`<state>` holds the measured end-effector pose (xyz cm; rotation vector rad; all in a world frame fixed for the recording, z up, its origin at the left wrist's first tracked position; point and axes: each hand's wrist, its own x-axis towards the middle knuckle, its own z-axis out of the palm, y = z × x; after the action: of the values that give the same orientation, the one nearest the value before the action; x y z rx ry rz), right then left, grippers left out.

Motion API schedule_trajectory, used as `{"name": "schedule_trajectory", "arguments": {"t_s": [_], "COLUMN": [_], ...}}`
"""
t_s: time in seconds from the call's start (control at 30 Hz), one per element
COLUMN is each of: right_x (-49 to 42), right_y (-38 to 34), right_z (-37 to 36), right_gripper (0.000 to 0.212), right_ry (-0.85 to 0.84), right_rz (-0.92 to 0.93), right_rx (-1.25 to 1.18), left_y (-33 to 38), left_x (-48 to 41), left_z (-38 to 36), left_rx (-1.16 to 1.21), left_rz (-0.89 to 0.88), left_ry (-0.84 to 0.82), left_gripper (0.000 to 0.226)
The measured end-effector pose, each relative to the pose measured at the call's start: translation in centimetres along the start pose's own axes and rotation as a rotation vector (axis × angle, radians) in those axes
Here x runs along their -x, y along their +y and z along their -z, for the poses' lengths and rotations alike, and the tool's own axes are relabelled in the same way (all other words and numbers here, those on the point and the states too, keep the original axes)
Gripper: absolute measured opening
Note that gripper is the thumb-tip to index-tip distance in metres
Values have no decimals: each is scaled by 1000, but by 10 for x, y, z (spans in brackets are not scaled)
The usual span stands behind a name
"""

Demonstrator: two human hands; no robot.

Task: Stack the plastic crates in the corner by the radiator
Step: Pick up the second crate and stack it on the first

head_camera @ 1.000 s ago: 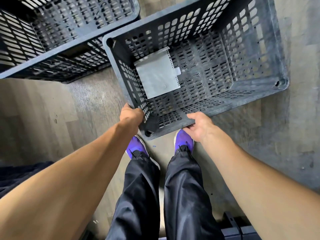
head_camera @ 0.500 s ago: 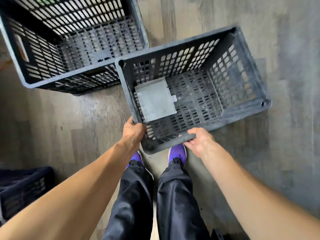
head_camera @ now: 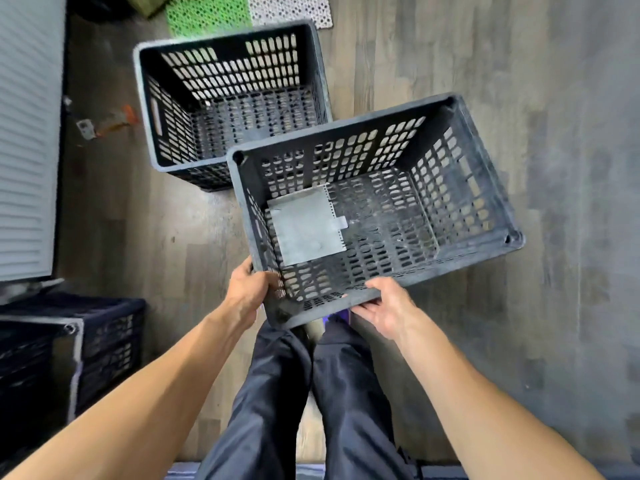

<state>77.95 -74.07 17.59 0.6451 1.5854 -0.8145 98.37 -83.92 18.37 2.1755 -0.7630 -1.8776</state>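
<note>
I hold a dark perforated plastic crate in front of me, lifted off the wood floor. My left hand grips its near left corner. My right hand grips the near rim from below. A grey metal plate lies inside on the crate's bottom. A second dark crate stands on the floor beyond, partly overlapped by the held one. Dark crates stand at the lower left, below the white radiator.
Green and white perforated mats lie at the top. Small orange and white scraps sit on the floor near the radiator. My legs in dark trousers are below the held crate. Bare wood floor stretches to the right.
The held crate has risen off the floor with both hands on it. The view has pulled back, bringing the radiator, the mats and the lower-left crates into sight.
</note>
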Motion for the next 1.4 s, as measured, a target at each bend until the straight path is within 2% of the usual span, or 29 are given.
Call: {"name": "schedule_trajectory", "arguments": {"t_s": [0.2, 0.5, 0.63, 0.9, 1.03, 1.23, 1.4], "right_x": [64, 151, 176, 220, 243, 270, 285], "right_y": [-13, -16, 3, 70, 122, 207, 278], "right_z": [-13, -37, -60, -141, -184, -237, -272], "right_gripper": [45, 33, 35, 26, 8, 13, 18], "right_ry": [-55, -179, -229, -309, -378, -398, -345], "right_rz": [6, 40, 48, 54, 27, 15, 41], "right_rx": [53, 201, 359, 620, 726, 842, 1078], "left_y": [19, 19, 6, -43, -74, -135, -191], "left_x": [63, 159, 194, 220, 239, 246, 246], "left_z": [32, 75, 107, 202, 256, 334, 388], "left_rx": [86, 260, 368, 531, 636, 756, 876], "left_rz": [-46, -68, -71, -34, -21, 37, 36], "left_ry": [52, 198, 273, 442, 462, 504, 551], "left_gripper": [45, 53, 47, 51, 62, 71, 69]}}
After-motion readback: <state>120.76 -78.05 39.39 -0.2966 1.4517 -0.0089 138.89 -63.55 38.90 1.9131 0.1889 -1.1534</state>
